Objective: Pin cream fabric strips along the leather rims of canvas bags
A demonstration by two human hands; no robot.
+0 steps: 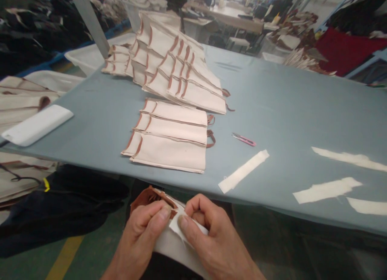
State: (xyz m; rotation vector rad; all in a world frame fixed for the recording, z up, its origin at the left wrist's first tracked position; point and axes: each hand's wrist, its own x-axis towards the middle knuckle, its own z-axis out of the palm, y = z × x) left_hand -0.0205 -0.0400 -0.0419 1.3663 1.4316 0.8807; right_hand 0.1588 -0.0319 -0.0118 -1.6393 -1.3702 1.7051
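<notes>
Just below the table's front edge, my left hand (148, 227) pinches the brown-trimmed edge of a cream fabric piece (172, 247) with brown trim (143, 197). My right hand (208, 229) has thumb and finger closed on a white strip (177, 227) that lies against that edge. Both hands are close together, thumbs nearly meeting. Most of the fabric piece is hidden under my hands and wrists. On the table ahead lie folded cream fabric pieces (178, 149) with brown edging and brown loops at their right ends.
A larger overlapping pile of the same pieces (193, 78) lies farther back on the grey-blue table (287, 123). Pink-handled thread snips (244, 139) and several off-white strips (243, 171) rest to the right. A white oblong object (38, 125) sits at the left edge, near white tubs (81, 56).
</notes>
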